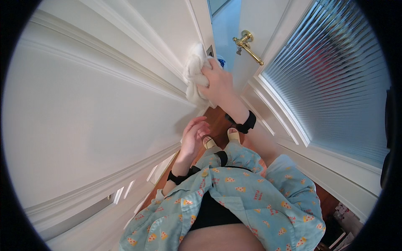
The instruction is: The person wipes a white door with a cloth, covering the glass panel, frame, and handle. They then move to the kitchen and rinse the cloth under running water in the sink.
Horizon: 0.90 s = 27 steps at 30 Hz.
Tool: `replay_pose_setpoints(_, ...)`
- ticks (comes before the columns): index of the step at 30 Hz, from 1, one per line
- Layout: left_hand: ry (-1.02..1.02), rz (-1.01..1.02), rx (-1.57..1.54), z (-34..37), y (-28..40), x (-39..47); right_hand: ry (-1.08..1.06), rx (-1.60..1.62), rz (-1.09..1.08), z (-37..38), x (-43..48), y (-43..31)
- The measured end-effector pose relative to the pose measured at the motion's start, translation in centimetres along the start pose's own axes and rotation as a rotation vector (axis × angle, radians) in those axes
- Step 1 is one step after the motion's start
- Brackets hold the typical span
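Observation:
My right hand (218,83) grips a bunched white cloth (196,73), which lies against the white door frame (205,22) just below a metal strike plate (210,50). Lower down, my left hand (194,131) hangs in front of the white panelled wall (78,103), its fingers loosely bent and nothing in them. To the right of the cloth stands an ajar white door (263,18) with a brass lever handle (249,47). A small key (239,50) sits in the lock under that handle.
Ribbed glass (326,78) fills the door's upper panel. A blue patterned item (221,62) shows partly behind my right hand. Below are a reddish-brown wooden floor (216,119) and my feet in pale slippers (233,134). Assorted items (342,213) sit at the lower right.

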<state>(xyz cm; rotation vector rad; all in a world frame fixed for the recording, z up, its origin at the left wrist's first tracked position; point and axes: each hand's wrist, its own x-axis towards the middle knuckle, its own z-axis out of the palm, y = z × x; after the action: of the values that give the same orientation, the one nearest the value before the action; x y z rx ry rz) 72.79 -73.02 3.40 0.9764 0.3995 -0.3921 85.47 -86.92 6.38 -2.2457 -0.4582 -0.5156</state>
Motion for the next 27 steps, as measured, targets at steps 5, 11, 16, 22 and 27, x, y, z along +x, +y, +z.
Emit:
replay_pose_setpoints(5, -0.018, 0.0, 0.016, 0.5, 0.0, 0.1, -0.096, -0.016, 0.107, 0.9, -1.9, 0.9)
replay_pose_setpoints(11, -0.032, 0.02, 0.037, 1.2, 0.0, -0.2, 0.082, 0.031, -0.045, -1.8, 1.6, -1.3)
replay_pose_setpoints(16, 0.013, 0.009, 0.034, 0.4, 0.0, -0.6, 0.07, -0.021, -0.104, -1.5, 1.7, 0.3)
replay_pose_setpoints(22, -0.017, 0.015, 0.024, 0.4, 0.3, -0.9, -0.251, -0.108, 0.214, 0.1, -1.0, 1.6)
replay_pose_setpoints(27, -0.014, 0.008, 0.081, 0.6, 0.0, -1.0, -0.045, -0.031, -0.021, -2.0, 1.6, 1.1)
